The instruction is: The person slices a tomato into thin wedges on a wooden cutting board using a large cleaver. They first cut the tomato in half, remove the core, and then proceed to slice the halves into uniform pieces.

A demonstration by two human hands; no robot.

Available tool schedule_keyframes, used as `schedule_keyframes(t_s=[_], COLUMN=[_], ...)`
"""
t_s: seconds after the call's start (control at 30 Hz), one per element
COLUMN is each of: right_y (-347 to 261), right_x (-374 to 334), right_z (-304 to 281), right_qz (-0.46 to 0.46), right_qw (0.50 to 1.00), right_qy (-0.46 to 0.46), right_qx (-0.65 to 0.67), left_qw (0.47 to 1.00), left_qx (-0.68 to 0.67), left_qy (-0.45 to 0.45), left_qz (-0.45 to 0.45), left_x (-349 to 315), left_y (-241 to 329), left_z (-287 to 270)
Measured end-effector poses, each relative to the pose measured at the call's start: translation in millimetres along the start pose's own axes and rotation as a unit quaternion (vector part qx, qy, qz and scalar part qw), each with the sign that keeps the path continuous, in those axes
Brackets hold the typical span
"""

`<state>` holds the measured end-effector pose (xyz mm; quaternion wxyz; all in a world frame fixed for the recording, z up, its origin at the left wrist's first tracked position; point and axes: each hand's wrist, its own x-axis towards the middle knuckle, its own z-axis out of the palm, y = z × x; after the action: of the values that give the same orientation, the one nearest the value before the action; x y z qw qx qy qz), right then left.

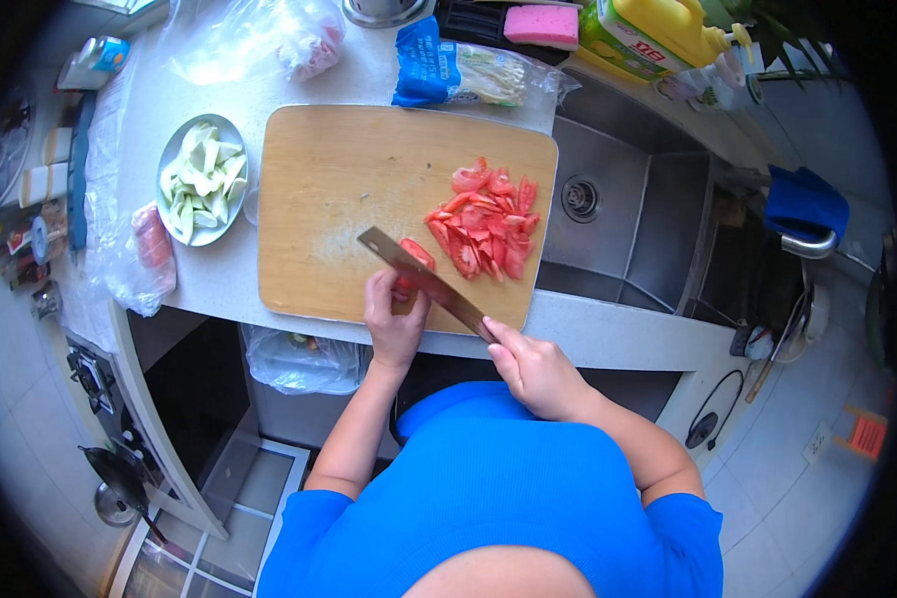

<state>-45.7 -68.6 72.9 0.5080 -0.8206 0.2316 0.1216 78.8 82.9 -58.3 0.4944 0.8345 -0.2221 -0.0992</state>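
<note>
A wooden cutting board (pixel 339 179) lies on the counter in front of me. My right hand (pixel 538 371) is closed round the handle of a kitchen knife (pixel 424 281), whose wide blade slants up and left over the board. Beside the blade, my left hand (pixel 396 317) has its bent fingers on a piece of tomato (pixel 417 254) near the board's front edge. Part of that piece is hidden by the blade and my fingers. To the right on the board is a heap of cut tomato (pixel 486 221).
On the left stands a plate of pale green vegetable slices (pixel 203 181). A sink (pixel 598 234) adjoins the board's right side. Behind the board lie a bagged bunch of thin white mushrooms (pixel 483 76), a pink sponge (pixel 541 27) and a yellow detergent bottle (pixel 648 35). A plastic-lined bin (pixel 304 361) hangs below the counter.
</note>
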Motion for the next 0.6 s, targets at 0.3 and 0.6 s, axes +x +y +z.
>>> schedule_keyframes(t_s=[0.3, 0.6], right_y=[3, 14], right_x=[6, 36], right_z=[1, 35], right_qz=[-0.019, -0.040], right_qw=[0.999, 0.998], right_qy=[-0.004, 0.053], right_qx=[-0.048, -0.022], left_qw=[1.000, 0.999], left_qx=[0.004, 0.018], left_qy=[0.019, 0.027], left_qz=[0.013, -0.007], left_x=[4, 0], left_y=[3, -3], left_z=[2, 3])
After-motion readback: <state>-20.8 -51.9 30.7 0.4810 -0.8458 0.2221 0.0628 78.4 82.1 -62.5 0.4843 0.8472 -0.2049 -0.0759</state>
